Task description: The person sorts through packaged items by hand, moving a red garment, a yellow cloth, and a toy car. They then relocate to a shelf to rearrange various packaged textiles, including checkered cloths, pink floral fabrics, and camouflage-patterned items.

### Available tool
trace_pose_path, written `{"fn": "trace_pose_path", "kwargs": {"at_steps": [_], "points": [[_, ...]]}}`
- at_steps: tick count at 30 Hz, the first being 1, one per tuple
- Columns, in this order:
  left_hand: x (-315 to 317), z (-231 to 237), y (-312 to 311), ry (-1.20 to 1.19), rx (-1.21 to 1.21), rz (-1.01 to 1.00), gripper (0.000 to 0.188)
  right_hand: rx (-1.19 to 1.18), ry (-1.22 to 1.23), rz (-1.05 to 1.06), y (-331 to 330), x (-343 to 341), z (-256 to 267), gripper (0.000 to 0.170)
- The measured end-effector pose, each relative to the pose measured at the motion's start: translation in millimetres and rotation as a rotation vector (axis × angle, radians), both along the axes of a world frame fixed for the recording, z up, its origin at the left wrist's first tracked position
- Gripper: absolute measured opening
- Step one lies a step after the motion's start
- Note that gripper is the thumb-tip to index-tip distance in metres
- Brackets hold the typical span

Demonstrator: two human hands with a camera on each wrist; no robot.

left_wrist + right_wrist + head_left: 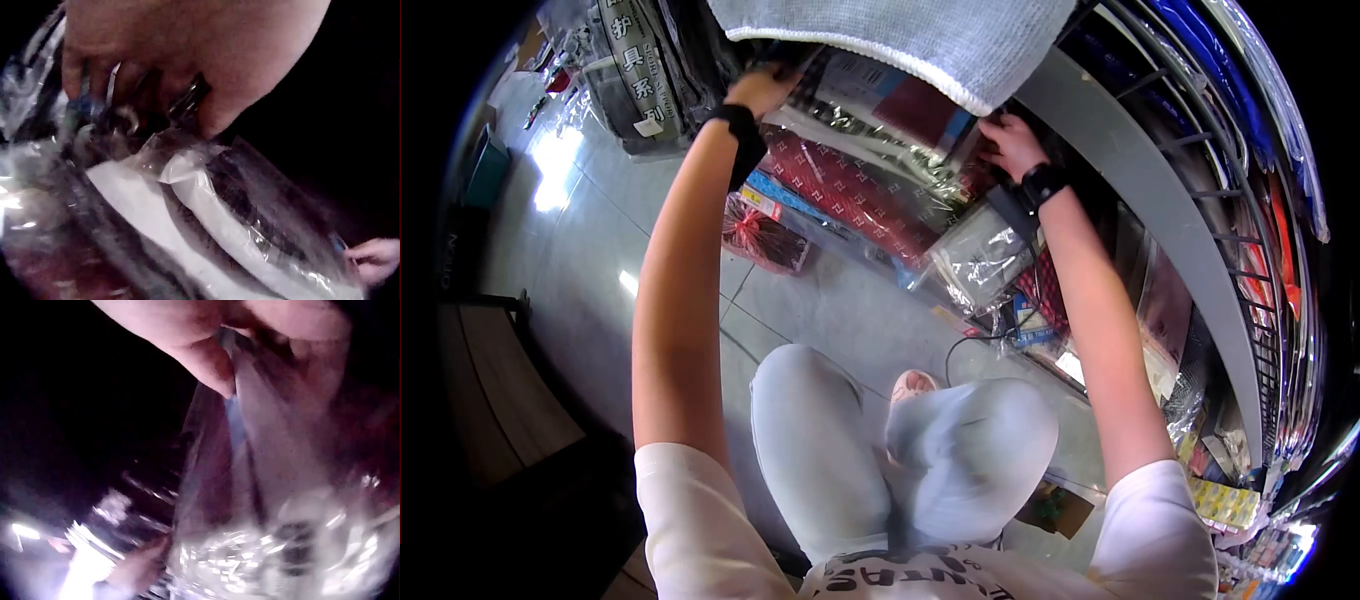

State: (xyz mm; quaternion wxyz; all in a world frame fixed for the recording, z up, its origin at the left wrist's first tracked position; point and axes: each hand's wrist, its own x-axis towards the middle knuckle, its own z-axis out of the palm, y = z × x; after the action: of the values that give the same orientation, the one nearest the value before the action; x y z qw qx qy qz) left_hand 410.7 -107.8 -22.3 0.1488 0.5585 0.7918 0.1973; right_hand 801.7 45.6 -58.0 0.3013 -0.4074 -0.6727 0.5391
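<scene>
While left hand point(764, 90) and right hand point(1012, 146) clutch a wrapped packet point(908, 108) left and right, looks like repositioning; prob needs level support next.

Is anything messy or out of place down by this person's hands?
Somewhat. A thin black cable loops loosely beside the wrapped goods, odd among shop packets, and the clear packet below the right hand looks crumpled. I see no plain spill.
</scene>
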Motion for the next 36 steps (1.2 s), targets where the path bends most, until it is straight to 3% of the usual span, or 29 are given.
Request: {"fn": "trace_pose_path", "kwargs": {"at_steps": [2, 4, 8, 10, 11, 12, 13, 14, 16, 19, 23, 26, 30, 34, 36], "points": [[-16, -68, 8, -0.063, 0.211, 0.049, 0.067, 0.273, -0.240, 0.016, -14, 14, -1, 0.038], [10, -61, -10, -0.096, 0.440, 0.126, 0.069, 0.569, -0.490, 0.038, -45, 27, 24, 0.044], [49, -36, -37, -0.086, 0.653, 0.287, 0.065, 0.614, -0.566, -0.044, -88, 68, 69, 0.044], [57, -33, -48, -0.060, 0.716, 0.354, 0.065, 0.497, -0.804, -0.240, -114, 93, 77, 0.055], [60, -32, -55, -0.047, 0.736, 0.381, 0.066, 0.534, -0.776, -0.240, -124, 109, 67, 0.062], [65, -31, -64, -0.035, 0.754, 0.408, 0.066, 0.533, -0.952, -0.318, -120, 135, 31, 0.072], [74, -27, -74, -0.106, 0.748, 0.428, 0.067, 0.363, -1.130, -0.316, -135, 137, 27, 0.090], [77, -30, -81, -0.157, 0.700, 0.459, 0.066, 0.070, -0.931, -0.270, -151, 131, 35, 0.091], [86, -34, -96, -0.203, 0.693, 0.469, 0.064, 0.258, -0.973, -0.355, -157, 133, -2, 0.082], [99, -37, -114, -0.227, 0.704, 0.438, 0.061, 0.424, -0.993, -0.342, -150, 140, -15, 0.062], [107, -46, -124, -0.257, 0.676, 0.461, 0.059, 0.490, -0.703, -0.400, -144, 145, -14, 0.031], [112, -45, -133, -0.291, 0.660, 0.460, 0.057, 0.397, -0.508, -0.444, -140, 162, 2, 0.028], [109, -51, -143, -0.321, 0.663, 0.430, 0.054, 0.532, -0.375, -0.689, -125, 195, 29, 0.026], [106, -62, -147, -0.297, 0.661, 0.418, 0.051, 0.931, -0.707, -0.616, -81, 256, 64, 0.025], [106, -71, -146, -0.294, 0.663, 0.421, 0.050, 0.926, -0.870, -0.644, -90, 255, 95, 0.025]]}}
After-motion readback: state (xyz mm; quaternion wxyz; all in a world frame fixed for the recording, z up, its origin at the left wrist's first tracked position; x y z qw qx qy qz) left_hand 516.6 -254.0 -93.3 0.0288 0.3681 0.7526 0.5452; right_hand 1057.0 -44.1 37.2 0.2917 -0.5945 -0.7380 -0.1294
